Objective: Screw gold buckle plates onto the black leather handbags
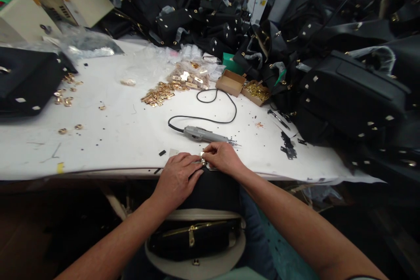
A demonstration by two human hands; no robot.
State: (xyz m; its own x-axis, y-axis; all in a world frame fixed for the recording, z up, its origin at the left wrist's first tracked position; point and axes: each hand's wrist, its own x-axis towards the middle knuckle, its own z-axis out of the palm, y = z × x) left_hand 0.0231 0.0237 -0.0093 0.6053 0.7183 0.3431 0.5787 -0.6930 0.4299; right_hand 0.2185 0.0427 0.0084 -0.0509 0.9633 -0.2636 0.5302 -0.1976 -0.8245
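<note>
Metal fitting (202,159) sits at the far end of the open black handbag's (213,190) flap, by the desk's (124,148) near edge. The right hand (223,157) pinches it; the left hand's (177,176) fingertips touch beside it, though whether they grip cannot be told. Electric screwdriver (206,134) lies near at twelve o'clock, gold plates (159,94) at eleven, cardboard boxes (230,83) at one.

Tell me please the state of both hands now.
Left hand: on the black bag, fingers bent; grip cannot be told.
Right hand: closed, fingertips holding small metal piece.
</note>
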